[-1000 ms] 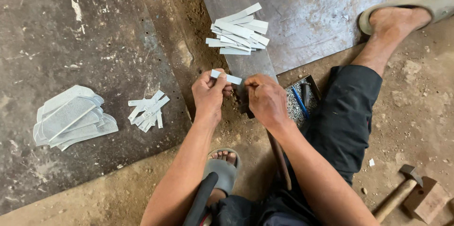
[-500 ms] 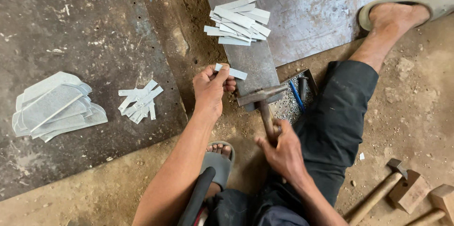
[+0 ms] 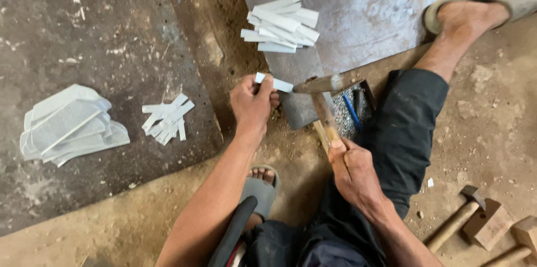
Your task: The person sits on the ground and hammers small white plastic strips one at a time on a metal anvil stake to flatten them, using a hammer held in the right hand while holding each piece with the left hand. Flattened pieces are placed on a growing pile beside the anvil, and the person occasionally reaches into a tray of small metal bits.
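Left grip [image 3: 251,102] clamped on one end of a small metal strip [image 3: 275,82], pinching it flat on the edge of a grey metal block [image 3: 299,107]. Right grip [image 3: 355,169] wrapped tight round the wooden handle of a hammer [image 3: 324,91], head hovering just beside the strip's free end. Best done, by the look of it, with fingertips drawn well back from the struck end, strip kept flat against the block, hammer face brought down square with short blows. More cut strips piled on the metal sheet [image 3: 363,15] beyond [image 3: 282,24], another small heap [image 3: 166,117] and some larger curved pieces [image 3: 70,124] off to the left on the floor. Hard to tell whether hammer head touches strip or hangs above it. Tray by the knee [image 3: 349,113] mostly hidden, contents unclear apart from something blue. Spare hammers [image 3: 456,222] at lower right, partly cut off.
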### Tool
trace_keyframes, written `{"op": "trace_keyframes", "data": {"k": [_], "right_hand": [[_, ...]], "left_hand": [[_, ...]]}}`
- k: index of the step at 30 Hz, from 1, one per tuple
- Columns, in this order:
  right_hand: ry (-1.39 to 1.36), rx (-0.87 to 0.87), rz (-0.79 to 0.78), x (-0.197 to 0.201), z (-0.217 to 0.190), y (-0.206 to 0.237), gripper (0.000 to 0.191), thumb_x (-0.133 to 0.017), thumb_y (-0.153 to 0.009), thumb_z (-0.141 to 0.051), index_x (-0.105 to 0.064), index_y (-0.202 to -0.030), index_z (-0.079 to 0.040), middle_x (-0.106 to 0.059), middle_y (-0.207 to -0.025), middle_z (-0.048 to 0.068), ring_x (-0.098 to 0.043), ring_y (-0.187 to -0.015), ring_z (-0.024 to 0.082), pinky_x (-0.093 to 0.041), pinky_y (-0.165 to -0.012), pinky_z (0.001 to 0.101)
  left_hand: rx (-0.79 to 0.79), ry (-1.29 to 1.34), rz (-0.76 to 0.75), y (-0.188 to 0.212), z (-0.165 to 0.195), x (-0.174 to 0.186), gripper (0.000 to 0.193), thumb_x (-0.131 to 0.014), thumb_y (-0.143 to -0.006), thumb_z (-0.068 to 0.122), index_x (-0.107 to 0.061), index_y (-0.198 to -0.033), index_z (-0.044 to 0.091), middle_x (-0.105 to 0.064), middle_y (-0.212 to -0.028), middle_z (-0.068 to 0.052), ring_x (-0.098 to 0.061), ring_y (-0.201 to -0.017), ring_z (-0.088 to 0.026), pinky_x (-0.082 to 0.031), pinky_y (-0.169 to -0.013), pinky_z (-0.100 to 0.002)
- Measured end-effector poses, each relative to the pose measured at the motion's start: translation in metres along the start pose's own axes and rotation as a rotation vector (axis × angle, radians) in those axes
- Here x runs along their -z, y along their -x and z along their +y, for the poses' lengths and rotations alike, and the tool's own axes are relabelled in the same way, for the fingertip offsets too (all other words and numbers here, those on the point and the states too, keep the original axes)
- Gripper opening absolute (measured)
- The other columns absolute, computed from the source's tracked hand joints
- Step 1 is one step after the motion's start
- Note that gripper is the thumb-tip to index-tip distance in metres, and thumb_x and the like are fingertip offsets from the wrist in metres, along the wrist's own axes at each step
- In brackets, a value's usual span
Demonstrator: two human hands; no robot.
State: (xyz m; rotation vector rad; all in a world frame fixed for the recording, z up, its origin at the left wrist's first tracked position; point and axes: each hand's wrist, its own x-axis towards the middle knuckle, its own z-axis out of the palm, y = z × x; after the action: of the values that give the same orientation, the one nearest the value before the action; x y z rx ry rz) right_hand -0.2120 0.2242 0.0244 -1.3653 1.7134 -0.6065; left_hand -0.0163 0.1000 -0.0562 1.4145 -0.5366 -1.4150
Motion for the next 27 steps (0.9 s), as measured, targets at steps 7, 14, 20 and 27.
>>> {"op": "trace_keyframes", "data": {"k": [7,14,20,27], "right_hand": [[0.336,0.270,0.005,0.000,-0.018,-0.006,0.039,-0.047,-0.107,-0.020,-0.060,-0.079,0.003,-0.060,-0.081,0.018,-0.057,-0.067,0.034,-0.046,-0.064,0.0398],[0.345,0.174,0.006,-0.001,-0.032,-0.007,0.037,-0.047,-0.108,-0.020,-0.065,-0.089,0.006,-0.064,-0.084,0.022,-0.063,-0.072,0.041,-0.049,-0.065,0.0448],[0.218,0.282,0.086,-0.003,-0.027,-0.008,0.032,-0.044,-0.105,-0.016,-0.065,-0.099,0.008,-0.063,-0.085,0.024,-0.062,-0.068,0.042,-0.050,-0.061,0.0443],[-0.228,-0.267,-0.190,0.009,-0.018,-0.011,0.051,-0.045,-0.108,-0.032,-0.057,-0.074,0.002,-0.052,-0.058,0.012,-0.047,-0.048,0.019,-0.040,-0.046,0.0335]], "left_hand": [[-0.055,-0.097,0.045,0.001,0.000,-0.003,0.017,-0.069,-0.095,0.014,-0.066,-0.096,-0.003,-0.068,-0.073,-0.006,-0.063,-0.057,-0.009,-0.052,-0.048,-0.025],[-0.081,-0.169,0.085,0.002,0.003,-0.006,0.018,-0.070,-0.095,0.015,-0.067,-0.094,-0.003,-0.069,-0.072,-0.008,-0.063,-0.056,-0.010,-0.052,-0.048,-0.026],[-0.044,-0.194,0.072,0.002,0.007,-0.006,0.016,-0.069,-0.094,0.015,-0.066,-0.094,-0.001,-0.071,-0.074,-0.006,-0.067,-0.057,-0.009,-0.055,-0.048,-0.026],[-0.087,-0.210,0.090,0.003,0.008,-0.007,0.017,-0.070,-0.094,0.014,-0.065,-0.091,-0.002,-0.070,-0.070,-0.007,-0.065,-0.054,-0.010,-0.054,-0.047,-0.026]]}}
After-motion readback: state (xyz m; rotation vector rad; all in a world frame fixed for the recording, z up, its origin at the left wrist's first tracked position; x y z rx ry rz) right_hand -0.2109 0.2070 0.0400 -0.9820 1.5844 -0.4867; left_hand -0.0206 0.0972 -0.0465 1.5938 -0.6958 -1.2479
